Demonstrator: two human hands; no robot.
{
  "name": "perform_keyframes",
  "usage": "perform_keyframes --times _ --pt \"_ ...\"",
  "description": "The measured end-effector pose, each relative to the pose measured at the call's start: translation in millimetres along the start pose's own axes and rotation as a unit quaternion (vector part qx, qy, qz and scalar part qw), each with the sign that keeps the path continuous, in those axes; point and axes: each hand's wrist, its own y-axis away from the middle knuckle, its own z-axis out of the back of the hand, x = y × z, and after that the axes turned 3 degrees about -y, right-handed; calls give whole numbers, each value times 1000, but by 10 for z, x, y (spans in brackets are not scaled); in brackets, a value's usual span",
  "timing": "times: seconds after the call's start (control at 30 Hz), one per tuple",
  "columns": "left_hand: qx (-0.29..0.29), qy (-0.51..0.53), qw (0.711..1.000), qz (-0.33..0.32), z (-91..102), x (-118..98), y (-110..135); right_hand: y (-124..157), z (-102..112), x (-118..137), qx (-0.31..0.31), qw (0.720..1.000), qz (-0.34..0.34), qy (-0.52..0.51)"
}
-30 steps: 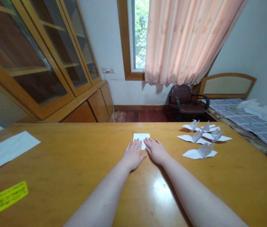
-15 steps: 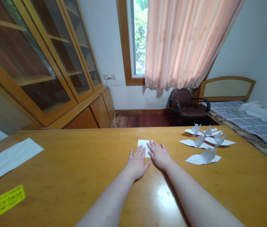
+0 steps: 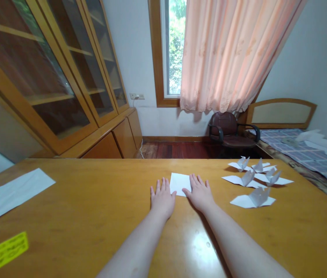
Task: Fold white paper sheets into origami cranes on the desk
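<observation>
A small white sheet of paper (image 3: 180, 183) lies flat on the wooden table (image 3: 99, 193), between my two hands. At its left edge is my left hand (image 3: 162, 199), palm down with the fingers apart and the thumb tip by the paper's lower left corner. My right hand (image 3: 200, 193) rests flat over the paper's right edge, its thumb reaching onto the lower right part. Several folded paper cranes (image 3: 254, 198) with spread wings stand to the right of my right hand.
A long white sheet (image 3: 12, 195) lies at the table's left, with a yellow label (image 3: 2, 253) nearer me. Beyond the table are a glass-door cabinet (image 3: 94, 123), a brown armchair (image 3: 227, 129) and a bed (image 3: 311, 146) with a checked cover.
My hands have slid apart from the middle of the paper out to its left and right edges, so more of it shows. The view has shifted slightly.
</observation>
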Motion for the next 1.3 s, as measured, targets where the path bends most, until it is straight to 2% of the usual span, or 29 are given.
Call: perform_keyframes --times 0.17,0.37,0.53,0.63,0.8,0.9,1.03,1.13,1.2,1.3 --pt "-22 1 999 28 49 29 -46 -9 1 -21 -11 1000 -1 -15" --pt "-22 58 997 -50 79 16 -89 -21 -3 -39 -29 999 4 -34" --pt "-53 132 987 -80 91 41 -107 -25 4 -56 -51 996 14 -76" --pt "-63 169 981 -76 97 62 -123 -32 11 -64 -70 990 24 -122" --pt "-58 190 977 -80 136 57 -134 -58 1 -68 -106 961 54 -251" --pt "-61 206 973 -87 174 55 -122 -78 -5 -72 -108 929 27 -354" --pt "-62 266 959 -78 192 76 -113 -89 13 -79 -97 900 4 -426" --pt "-36 337 939 -56 169 92 -128 -72 42 -74 -90 903 26 -418" --pt "-14 397 917 -43 149 97 -141 -53 65 -65 -106 910 28 -399" --pt "-26 462 886 -42 125 107 -155 -19 94 -54 -128 906 44 -401"
